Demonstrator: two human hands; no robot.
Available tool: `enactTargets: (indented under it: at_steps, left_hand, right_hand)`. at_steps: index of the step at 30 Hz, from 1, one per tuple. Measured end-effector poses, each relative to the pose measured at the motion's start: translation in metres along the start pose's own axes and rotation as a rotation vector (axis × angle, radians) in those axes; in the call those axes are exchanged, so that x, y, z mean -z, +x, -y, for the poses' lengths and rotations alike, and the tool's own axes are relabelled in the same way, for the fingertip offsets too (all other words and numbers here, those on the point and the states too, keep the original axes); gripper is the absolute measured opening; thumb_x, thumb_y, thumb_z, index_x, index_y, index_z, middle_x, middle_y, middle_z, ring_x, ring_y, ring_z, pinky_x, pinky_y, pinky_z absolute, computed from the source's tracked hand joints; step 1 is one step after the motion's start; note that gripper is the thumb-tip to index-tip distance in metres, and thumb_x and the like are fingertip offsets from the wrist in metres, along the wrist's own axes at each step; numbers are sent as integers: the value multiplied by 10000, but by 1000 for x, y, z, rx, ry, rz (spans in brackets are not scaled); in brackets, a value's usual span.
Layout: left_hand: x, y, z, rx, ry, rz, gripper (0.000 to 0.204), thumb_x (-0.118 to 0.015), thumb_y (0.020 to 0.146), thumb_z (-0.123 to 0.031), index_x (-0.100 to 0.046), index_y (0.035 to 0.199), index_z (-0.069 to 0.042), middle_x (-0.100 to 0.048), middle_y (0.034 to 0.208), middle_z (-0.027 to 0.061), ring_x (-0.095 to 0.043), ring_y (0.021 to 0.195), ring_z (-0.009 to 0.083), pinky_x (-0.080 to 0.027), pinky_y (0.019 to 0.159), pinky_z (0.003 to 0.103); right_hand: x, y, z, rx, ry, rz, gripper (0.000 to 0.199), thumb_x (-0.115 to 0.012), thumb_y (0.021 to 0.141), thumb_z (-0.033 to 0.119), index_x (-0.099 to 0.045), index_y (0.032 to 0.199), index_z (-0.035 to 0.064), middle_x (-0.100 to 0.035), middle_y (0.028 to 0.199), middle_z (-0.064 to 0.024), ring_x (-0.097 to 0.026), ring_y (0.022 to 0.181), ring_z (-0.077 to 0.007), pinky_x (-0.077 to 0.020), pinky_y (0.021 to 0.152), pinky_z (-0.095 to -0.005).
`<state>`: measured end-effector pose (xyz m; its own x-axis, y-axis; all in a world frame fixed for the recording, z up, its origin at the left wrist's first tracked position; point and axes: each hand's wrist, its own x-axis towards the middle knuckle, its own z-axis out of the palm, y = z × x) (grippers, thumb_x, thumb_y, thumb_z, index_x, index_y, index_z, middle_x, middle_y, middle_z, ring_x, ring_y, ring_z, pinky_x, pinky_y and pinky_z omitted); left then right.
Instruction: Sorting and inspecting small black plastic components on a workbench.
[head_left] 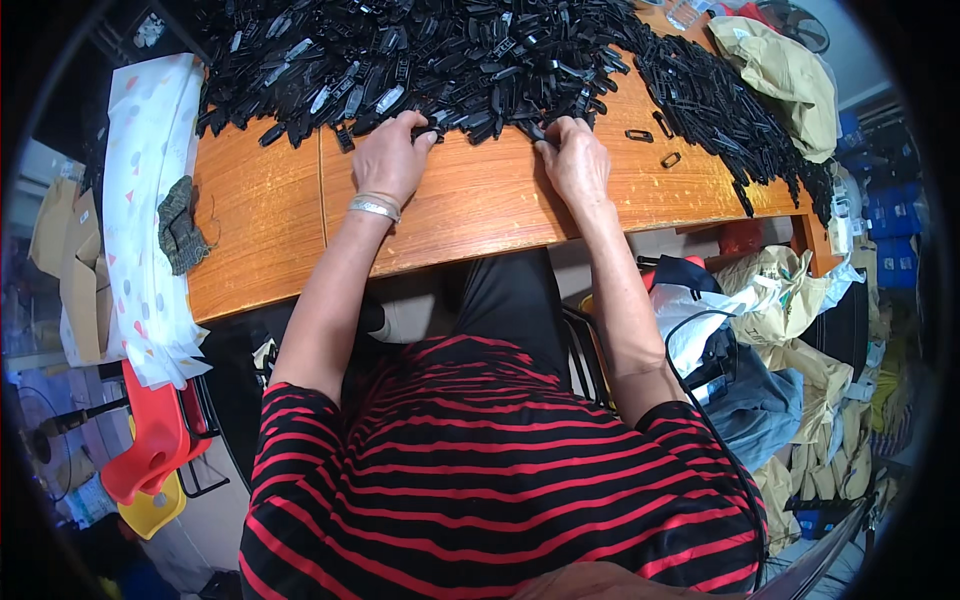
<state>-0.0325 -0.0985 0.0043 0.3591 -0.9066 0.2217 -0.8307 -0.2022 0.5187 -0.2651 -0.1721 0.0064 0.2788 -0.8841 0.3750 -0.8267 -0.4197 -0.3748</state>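
Note:
A broad heap of small black plastic pieces (450,70), many long and narrow, some shiny, covers the far part of the wooden table (450,210). My left hand (390,160) is at the heap's near edge, its thumb and forefinger closed around a small black plastic piece (430,127). To the right, my right hand (580,165) pinches another dark piece (534,130) beside the pile. Its fingertips are partly hidden, and the exact kind of part is too small to tell.
Small black frame-shaped pieces (671,159) lie loose right of my right hand. Further right spreads a second heap of black slotted pieces (710,105), with a tan sack (785,80) behind. Patterned white sheeting (145,220) and a dark knitted item (183,228) hang over the left edge.

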Motion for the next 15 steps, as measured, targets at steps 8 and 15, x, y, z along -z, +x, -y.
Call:
enactTargets:
  at_steps: [8, 15]
  left_hand:
    - [12, -15, 4, -63, -118, 88, 218, -717, 827, -279, -716, 1003, -150, -684, 854, 78, -664, 791, 228, -510, 698, 340]
    - [6, -18, 12, -15, -288, 36, 242, -741, 790, -170, -697, 999, -55, -694, 866, 85, -669, 807, 224, -518, 752, 321]
  right_hand:
    - [-3, -13, 11, 80, 185, -18, 252, -782, 769, 205, -612, 805, 21, -590, 776, -112, -596, 678, -271, -485, 637, -376]
    - [-9, -26, 49, -25, 804, 27, 250, -752, 823, 91, -616, 1021, 22, -558, 714, 11, -573, 615, -77, -469, 558, -222]
